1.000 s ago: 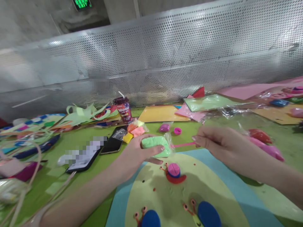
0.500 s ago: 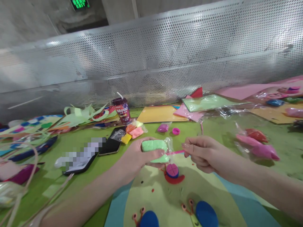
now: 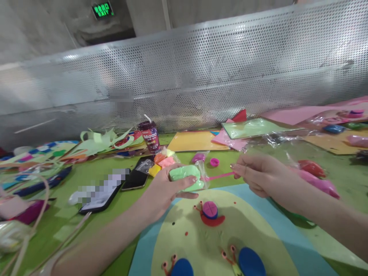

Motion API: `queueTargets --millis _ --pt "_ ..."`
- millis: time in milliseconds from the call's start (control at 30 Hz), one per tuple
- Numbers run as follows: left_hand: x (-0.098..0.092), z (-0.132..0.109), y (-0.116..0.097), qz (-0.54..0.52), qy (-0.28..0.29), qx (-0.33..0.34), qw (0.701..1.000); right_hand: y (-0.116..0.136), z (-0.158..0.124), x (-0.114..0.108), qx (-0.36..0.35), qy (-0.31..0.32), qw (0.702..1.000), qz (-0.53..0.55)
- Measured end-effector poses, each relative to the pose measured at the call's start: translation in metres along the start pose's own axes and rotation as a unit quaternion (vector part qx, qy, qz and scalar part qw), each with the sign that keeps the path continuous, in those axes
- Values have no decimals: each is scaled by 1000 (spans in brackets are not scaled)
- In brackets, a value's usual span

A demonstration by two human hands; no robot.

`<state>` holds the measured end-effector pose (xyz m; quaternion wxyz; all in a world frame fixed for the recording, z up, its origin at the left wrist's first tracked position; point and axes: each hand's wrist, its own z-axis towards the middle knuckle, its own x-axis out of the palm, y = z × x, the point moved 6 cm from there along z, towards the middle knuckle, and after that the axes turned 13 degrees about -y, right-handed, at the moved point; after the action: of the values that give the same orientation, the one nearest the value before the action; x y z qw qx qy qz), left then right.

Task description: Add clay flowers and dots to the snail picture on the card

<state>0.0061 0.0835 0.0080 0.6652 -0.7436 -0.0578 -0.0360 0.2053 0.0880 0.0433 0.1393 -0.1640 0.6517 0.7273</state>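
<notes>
My left hand (image 3: pixel 165 189) is closed around a block of light green modelling clay (image 3: pixel 182 173) in a clear plastic bag, thumb across its front. From the bag's crinkled right end runs a thin pink stick-like piece (image 3: pixel 220 176); whether it is a tool or a tie I cannot tell. Its far end is pinched by my right hand (image 3: pixel 258 174). Below both hands lies a blue-and-yellow picture sheet (image 3: pixel 250 226). On it sit clay snails: a red one (image 3: pixel 212 220) with a pink-and-blue shell, and two with blue shells (image 3: pixel 251 262) at the lower edge.
Two phones (image 3: pixel 135 178) and a cable lie to the left. Behind stand a purple drink cup (image 3: pixel 150 136), bagged clay pieces (image 3: pixel 166 161) and a small pink ring (image 3: pixel 214 162). Colored paper (image 3: pixel 195 142) lines the back, before a perforated metal panel (image 3: pixel 201 76). More clay packets (image 3: pixel 319 180) lie right.
My right hand has moved right and slightly up, away from the bag, so more of the pink piece shows. My left hand still holds the clay, a little higher and tilted.
</notes>
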Motion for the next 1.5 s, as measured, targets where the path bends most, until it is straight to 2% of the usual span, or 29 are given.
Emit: queueTargets --millis 133,233,300,367,500,733,833,933,1067,1200,1333,1500 --pt "0 -1 1 -2 -3 1 1000 7 -3 1 -67 -4 993 -95" --pt "0 -1 1 -1 -12 6 1000 11 -5 2 -98 -2 988 -116" --pt "-1 -1 1 -1 -20 11 1000 7 -6 4 -67 17 994 -85" --pt "-1 -1 0 -4 -28 13 1000 0 -7 8 -4 45 999 -14" --pt "-2 -2 -3 -16 -39 27 999 -9 -14 22 99 91 982 132" --pt "-1 -1 -4 -17 -41 30 999 -16 -18 36 143 94 969 178" --pt "-3 1 -3 -20 -40 23 999 -15 -12 29 108 63 982 144" --pt "-4 3 -2 -22 -37 22 999 -9 -5 16 35 12 998 51" --pt "-5 4 -2 -21 -37 24 999 2 -4 4 -43 -34 998 -15" --pt "-2 2 -1 -20 -22 19 999 5 -9 9 -59 -32 996 -51" --pt "-2 1 -1 -24 -19 13 999 7 -14 10 -85 -66 990 -91" --pt "-2 1 0 -18 -30 15 999 6 -16 17 -124 -60 984 -110"
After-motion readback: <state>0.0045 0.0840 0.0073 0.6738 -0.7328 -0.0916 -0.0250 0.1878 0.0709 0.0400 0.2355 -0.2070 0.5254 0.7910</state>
